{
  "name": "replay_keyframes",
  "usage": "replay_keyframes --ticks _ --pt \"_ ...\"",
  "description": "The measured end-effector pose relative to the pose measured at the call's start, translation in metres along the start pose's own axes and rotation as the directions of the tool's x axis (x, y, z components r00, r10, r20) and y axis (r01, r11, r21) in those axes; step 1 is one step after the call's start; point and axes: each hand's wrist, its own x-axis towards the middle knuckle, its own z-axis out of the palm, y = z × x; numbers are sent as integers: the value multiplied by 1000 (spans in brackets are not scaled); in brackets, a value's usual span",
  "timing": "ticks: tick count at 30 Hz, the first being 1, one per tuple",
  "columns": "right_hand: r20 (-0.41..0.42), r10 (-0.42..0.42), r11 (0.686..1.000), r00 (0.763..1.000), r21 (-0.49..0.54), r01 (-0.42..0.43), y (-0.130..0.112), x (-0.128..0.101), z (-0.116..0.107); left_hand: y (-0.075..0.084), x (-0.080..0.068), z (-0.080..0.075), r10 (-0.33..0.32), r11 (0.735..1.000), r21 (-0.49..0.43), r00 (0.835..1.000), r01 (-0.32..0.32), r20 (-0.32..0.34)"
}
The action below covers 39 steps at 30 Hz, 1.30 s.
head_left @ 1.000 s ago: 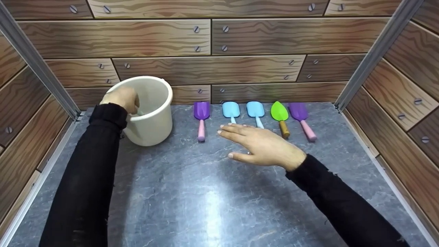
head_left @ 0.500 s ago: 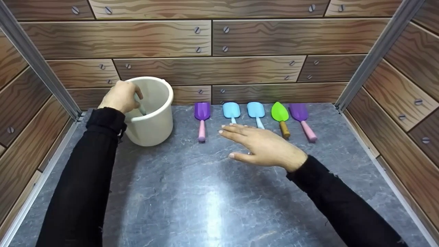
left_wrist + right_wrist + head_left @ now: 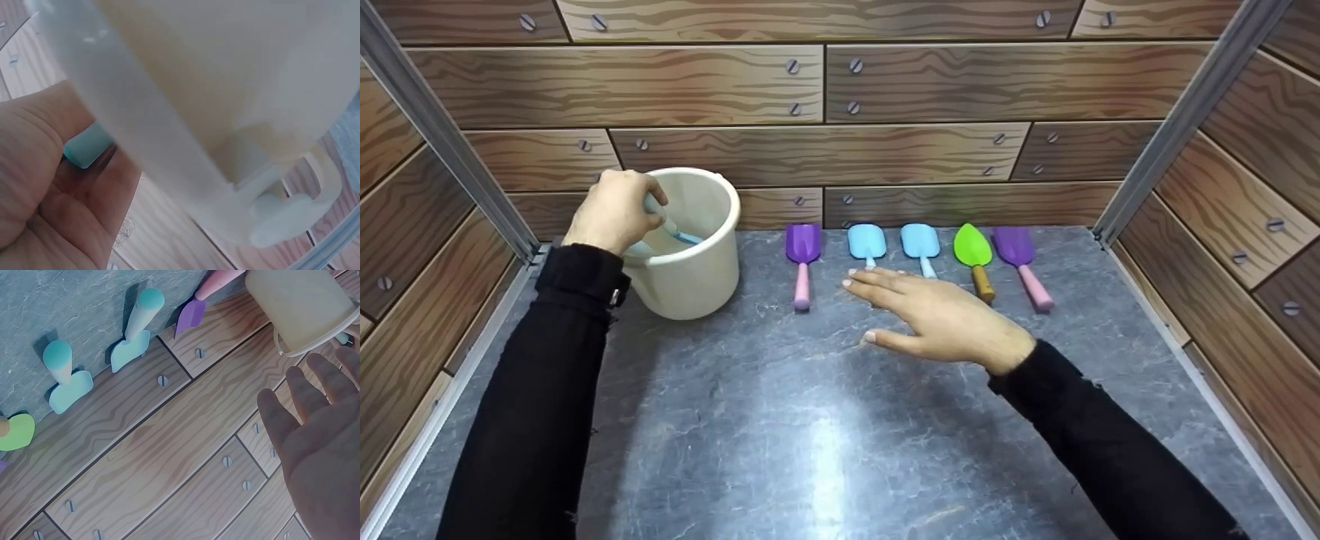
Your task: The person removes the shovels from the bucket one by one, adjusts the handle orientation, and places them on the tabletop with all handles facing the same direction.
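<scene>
The left hand (image 3: 613, 211) grips a light-blue shovel (image 3: 684, 237) inside the white bucket (image 3: 690, 277) at ten o'clock. The right hand (image 3: 941, 319), fingers (image 3: 877, 289) straight and open, hovers over the desk (image 3: 810, 435) at the shovel row (image 3: 919, 247).

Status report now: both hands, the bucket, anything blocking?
Left hand grips light blue shovel inside white bucket. Right hand flat, open, over shovel row. Nothing blocking.
</scene>
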Motion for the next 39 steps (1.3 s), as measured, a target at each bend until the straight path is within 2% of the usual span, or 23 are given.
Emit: replay_keyframes --ticks 4,11,17,23,34,39 --pt "-6 2 1000 1000 2 -2 1 0 0 3 -5 -2 4 1000 -24 999 -5 -32" --pt "-11 29 1000 1000 11 -29 1 -2 0 12 -13 -3 22 999 -45 992 -27 -125" --pt "-23 46 999 999 17 -46 2 -3 -2 19 -21 -7 50 997 -43 974 -61 -221" --pt "-29 49 999 998 12 -49 4 -4 -3 26 -27 -8 53 996 -51 959 -70 -278" --pt "-39 46 999 998 8 -46 6 -5 -6 41 -39 -6 78 989 -82 907 -122 -413" --pt "-48 42 999 998 9 -41 7 -6 -6 45 -42 -2 91 987 -74 877 -142 -472"
